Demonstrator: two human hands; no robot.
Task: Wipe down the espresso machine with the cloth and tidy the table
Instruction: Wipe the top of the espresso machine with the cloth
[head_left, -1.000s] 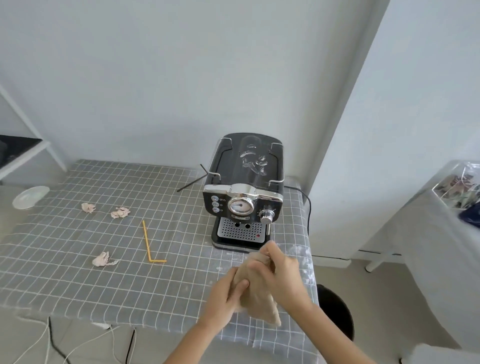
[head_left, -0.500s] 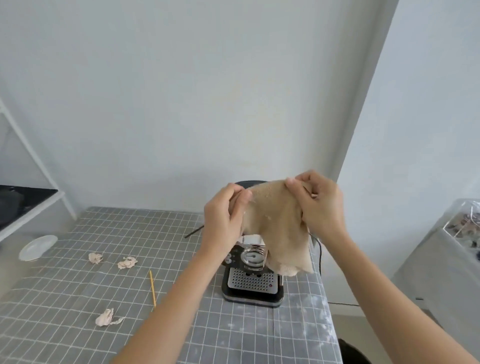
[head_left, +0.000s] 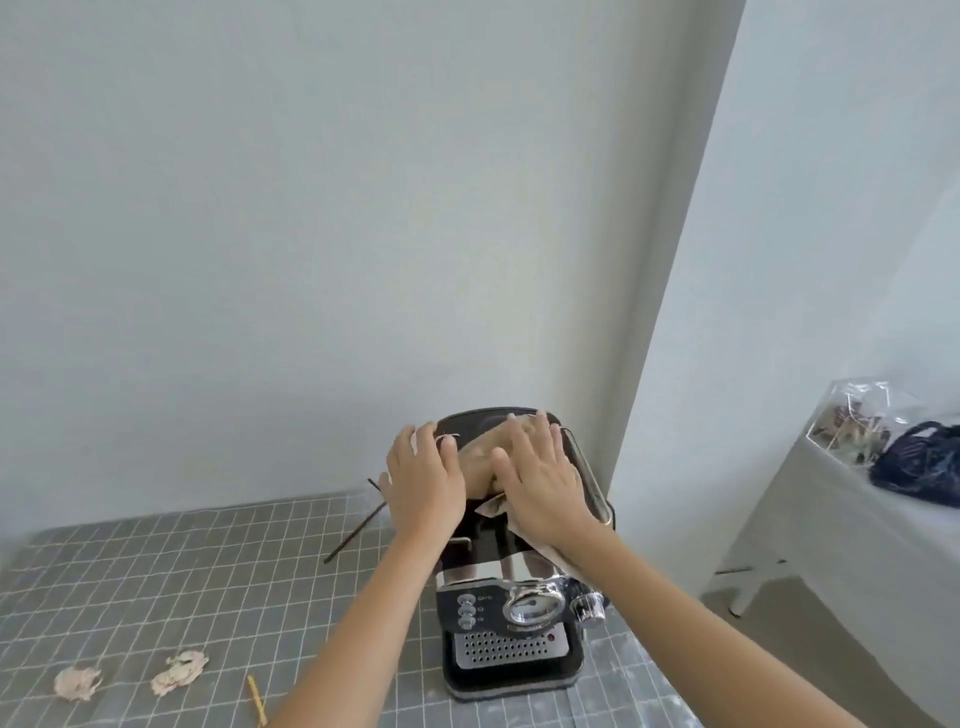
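Pale bare walls (head_left: 311, 208), grey side table (head_left: 831, 519) at right

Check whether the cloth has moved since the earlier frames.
Yes. The cloth, earlier held up before the espresso machine, now lies on its top under both hands.

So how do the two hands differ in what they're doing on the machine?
The right hand lies flat, pressing the cloth onto the top of the espresso machine; the left hand sits at the top's left edge, mostly off the cloth. Both are palm-down with fingers spread.
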